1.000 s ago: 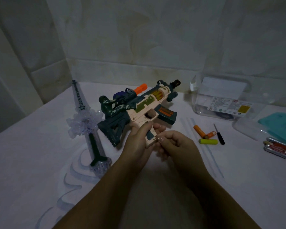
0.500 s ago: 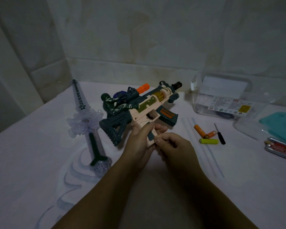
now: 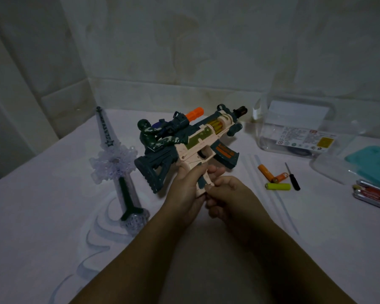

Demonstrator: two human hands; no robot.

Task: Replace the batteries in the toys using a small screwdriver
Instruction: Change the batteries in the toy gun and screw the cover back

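Left hand grips toy gun by its pistol grip, held above table — right hand fingers pinch the grip's base; screwdriver lies beside loose batteries.

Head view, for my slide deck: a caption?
Both hands grip the toy gun; screwdriver lies unused.

2 bare, sleeveless forearms
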